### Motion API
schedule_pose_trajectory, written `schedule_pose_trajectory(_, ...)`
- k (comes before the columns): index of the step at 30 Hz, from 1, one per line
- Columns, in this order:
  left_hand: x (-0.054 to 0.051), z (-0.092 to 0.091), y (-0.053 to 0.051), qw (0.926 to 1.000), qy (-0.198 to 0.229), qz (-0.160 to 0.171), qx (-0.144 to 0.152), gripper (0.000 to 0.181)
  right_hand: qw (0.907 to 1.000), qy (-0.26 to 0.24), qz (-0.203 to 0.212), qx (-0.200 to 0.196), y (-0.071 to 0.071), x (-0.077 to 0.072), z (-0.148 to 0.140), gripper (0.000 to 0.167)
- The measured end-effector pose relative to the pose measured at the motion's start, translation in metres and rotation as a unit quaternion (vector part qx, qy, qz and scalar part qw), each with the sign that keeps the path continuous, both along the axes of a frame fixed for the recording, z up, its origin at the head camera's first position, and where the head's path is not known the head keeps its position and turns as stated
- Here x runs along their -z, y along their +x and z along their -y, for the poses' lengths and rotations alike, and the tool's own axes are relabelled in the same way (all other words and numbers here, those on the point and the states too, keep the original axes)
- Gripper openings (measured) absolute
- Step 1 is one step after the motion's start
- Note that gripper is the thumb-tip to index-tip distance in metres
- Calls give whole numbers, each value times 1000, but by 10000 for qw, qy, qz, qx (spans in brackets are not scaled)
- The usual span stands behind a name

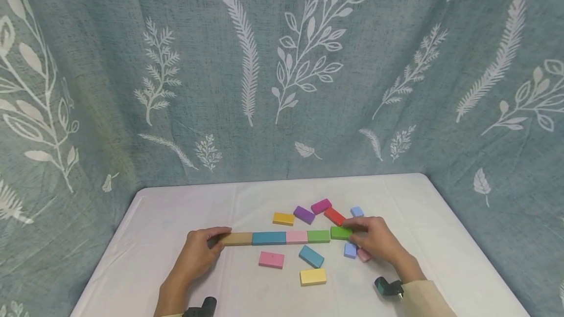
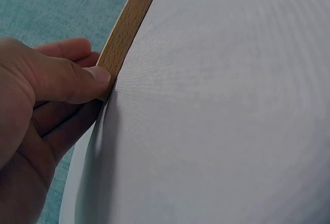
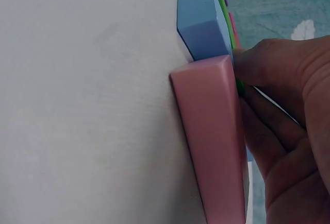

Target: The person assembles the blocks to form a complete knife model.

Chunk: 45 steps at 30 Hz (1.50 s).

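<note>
My left hand pinches the left end of a tan wooden block. In the left wrist view the thumb lies on this block's near side, with fingers behind it. To its right, end to end in a straight row, lie a blue block, a light pink block and a green block. My right hand pinches a brighter green block by its right end, a narrow gap from the row. The right wrist view mostly hides that block behind a light blue block and a pink block.
Behind the row lie yellow-orange, purple, magenta, red and small light blue blocks. In front are pink, teal and yellow blocks. A leaf-patterned curtain surrounds the white table.
</note>
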<state>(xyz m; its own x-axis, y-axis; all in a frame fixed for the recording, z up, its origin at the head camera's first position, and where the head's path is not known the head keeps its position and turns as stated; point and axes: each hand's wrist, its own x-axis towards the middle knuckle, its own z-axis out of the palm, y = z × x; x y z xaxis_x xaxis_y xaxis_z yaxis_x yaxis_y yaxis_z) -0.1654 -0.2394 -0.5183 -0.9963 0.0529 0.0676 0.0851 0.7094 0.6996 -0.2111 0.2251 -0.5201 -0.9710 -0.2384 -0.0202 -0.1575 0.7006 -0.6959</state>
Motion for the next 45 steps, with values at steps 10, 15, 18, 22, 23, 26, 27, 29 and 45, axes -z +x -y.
schedule_pose_trajectory(10, 1, 0, -1, 10000, 45, -34, -19, 39, 9989, 147, -254, -356, 6, -2, 2, 38)
schedule_pose_trajectory(15, 1, -1, -1, 10000, 47, -33, -34, 40, 9985, 152, -267, -443, 6, -2, 2, 38)
schedule_pose_trajectory(18, 1, -1, -1, 10000, 33, -39, -36, 40, 9986, 123, -266, -447, 6, -1, 2, 38)
schedule_pose_trajectory(22, 2, -1, -1, 10000, 15, -44, -48, 40, 9985, 89, -280, -459, 5, -1, 2, 38)
schedule_pose_trajectory(23, 2, -1, -1, 10000, 12, -42, -50, 40, 9985, 89, -279, -459, 5, -1, 2, 38)
schedule_pose_trajectory(26, 2, -1, 0, 10000, 22, -27, -54, 41, 9986, 125, -290, -433, 6, 0, 3, 38)
schedule_pose_trajectory(27, 2, -1, 0, 10000, 22, -28, -51, 41, 9986, 138, -285, -420, 6, 0, 3, 39)
schedule_pose_trajectory(29, 2, -1, 0, 10000, 20, -33, -45, 41, 9987, 157, -279, -404, 5, 0, 3, 39)
schedule_pose_trajectory(45, 2, 0, 0, 10000, 44, -53, -27, 42, 9983, 228, -493, -205, 11, -3, 5, 41)
